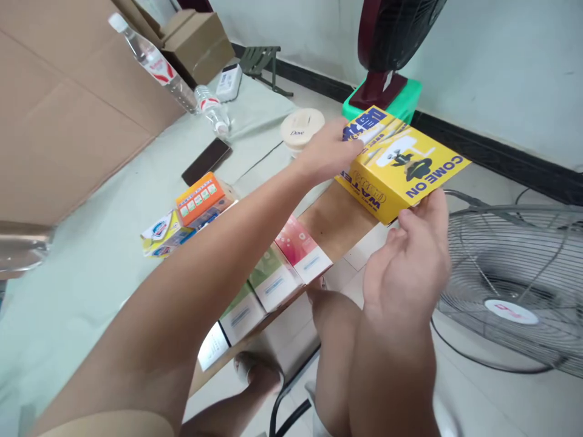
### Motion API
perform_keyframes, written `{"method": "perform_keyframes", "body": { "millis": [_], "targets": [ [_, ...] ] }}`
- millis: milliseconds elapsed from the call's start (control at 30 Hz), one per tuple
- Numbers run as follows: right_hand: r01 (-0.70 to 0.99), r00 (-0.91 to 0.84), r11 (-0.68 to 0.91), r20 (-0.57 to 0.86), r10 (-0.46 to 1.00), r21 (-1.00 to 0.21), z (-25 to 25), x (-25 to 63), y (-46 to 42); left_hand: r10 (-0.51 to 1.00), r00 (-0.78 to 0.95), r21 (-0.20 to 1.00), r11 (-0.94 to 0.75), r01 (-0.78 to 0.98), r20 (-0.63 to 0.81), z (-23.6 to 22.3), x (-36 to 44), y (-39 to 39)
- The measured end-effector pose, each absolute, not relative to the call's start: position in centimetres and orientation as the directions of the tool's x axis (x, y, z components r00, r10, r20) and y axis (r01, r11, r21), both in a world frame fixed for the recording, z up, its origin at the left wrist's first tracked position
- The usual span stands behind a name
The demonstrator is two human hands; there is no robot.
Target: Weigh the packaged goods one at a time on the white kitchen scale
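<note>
A yellow cardboard box [396, 164] printed "COME ON" is held in both hands at the right end of a wooden board. My left hand [334, 149] grips its left side, with the thumb on top. At the near right corner my right hand [410, 255] closes on the box's edge, its fingers partly hidden underneath. Left of the box stands a round, cream Dove tub [303, 128]. Below my left forearm, a pink-and-white box [303, 249] and green-and-white boxes [276, 276] sit in a row along the board [339, 218].
An orange box [204, 197] and a yellow soap box [164, 233] lie on the pale cloth, near a dark phone [207, 161]. Two plastic bottles [152, 64] are farther back. A wire-caged fan [514, 285] stands at right; another fan [396, 36] rests on a green stool [412, 100].
</note>
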State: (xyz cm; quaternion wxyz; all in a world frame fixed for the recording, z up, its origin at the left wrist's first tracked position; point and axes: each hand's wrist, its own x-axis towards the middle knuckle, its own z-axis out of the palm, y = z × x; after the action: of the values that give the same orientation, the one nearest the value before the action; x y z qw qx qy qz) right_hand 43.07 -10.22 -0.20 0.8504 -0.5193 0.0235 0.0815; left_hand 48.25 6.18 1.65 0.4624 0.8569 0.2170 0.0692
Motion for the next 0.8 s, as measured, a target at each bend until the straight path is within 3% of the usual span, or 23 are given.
{"method": "perform_keyframes", "body": {
  "millis": [167,400,567,800],
  "targets": [
    [-0.187,0.982,0.377,-0.175,0.067,-0.907,-1.5,42.3,-9.8,0.484,0.872,0.861,-0.413,0.296,-0.068,1.2,47.5,6.8],
    [0.004,0.988,0.181,0.032,0.152,-0.983,-3.9,41.7,-9.4,0.537,0.83,0.903,-0.416,0.107,0.149,-2.1,47.1,8.2],
    [-0.096,0.982,0.171,-0.065,0.18,-0.98,-4.7,42.6,-10.1,0.568,0.796,0.865,-0.487,0.118,0.211,-3.7,47.1,8.3],
    [-0.125,0.979,0.223,-0.083,0.187,-0.967,-4.3,42.6,-10.1,0.602,0.782,0.857,-0.478,0.193,0.16,-3.7,47.7,8.0]
  ]
}}
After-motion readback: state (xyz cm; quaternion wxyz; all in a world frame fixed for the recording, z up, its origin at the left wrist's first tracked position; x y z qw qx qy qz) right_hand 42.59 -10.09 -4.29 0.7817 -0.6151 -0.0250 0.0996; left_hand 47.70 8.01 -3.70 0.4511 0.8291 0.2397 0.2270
